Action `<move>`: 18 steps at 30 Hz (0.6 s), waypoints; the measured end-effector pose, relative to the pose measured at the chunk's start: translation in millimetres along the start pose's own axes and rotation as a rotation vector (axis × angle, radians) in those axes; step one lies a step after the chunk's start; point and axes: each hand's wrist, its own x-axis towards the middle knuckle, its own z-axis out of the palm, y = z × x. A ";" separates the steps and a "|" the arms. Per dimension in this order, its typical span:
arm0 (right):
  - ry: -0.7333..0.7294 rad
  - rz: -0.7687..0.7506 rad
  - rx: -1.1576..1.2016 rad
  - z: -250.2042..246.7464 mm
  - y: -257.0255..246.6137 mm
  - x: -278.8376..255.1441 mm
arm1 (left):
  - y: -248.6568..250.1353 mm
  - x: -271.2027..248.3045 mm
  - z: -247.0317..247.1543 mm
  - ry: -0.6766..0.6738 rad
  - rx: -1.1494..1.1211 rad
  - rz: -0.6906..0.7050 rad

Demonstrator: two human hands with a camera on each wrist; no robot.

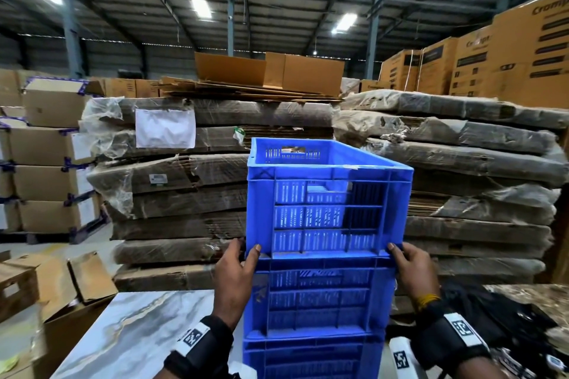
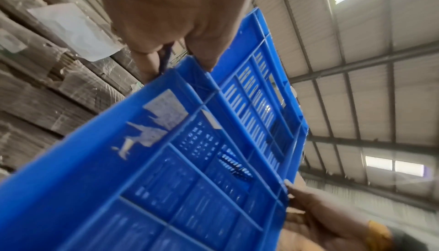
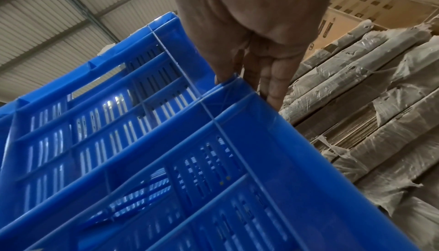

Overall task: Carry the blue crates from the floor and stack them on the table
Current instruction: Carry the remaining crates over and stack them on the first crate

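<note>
Top crate [image 1: 328,194]: blue plastic, slotted ribbed walls, handle cut-outs, nothing seen inside; centre of frame, sitting on the lower crates [image 1: 317,301], which stand on the marbled bench [image 1: 132,326]. Left hand [image 1: 235,280] and right hand [image 1: 412,271] pinch its bottom corners, thumbs in front. Wrapped flat cardboard stacks [image 1: 197,181] fill the background; cartons [image 1: 49,181] at left.

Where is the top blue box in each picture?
Head: top blue crate sits centre, on the stack, hands at its bottom corners.
Left wrist: top blue crate runs up the middle, below the left hand.
Right wrist: top blue crate fills left, beside the right hand.
Shared landmark: wrapped cardboard stacks.
</note>
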 end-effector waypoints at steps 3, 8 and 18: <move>0.002 0.027 -0.005 -2.2 0.4 2.7 | -1.7 -6.1 4.1 0.037 0.029 0.011; 0.031 0.018 -0.023 -2.1 -2.0 -0.3 | -17.5 -5.7 6.8 0.097 0.081 0.006; 0.004 0.017 0.047 1.2 25.3 6.5 | -19.6 -8.7 8.3 0.126 -0.013 0.015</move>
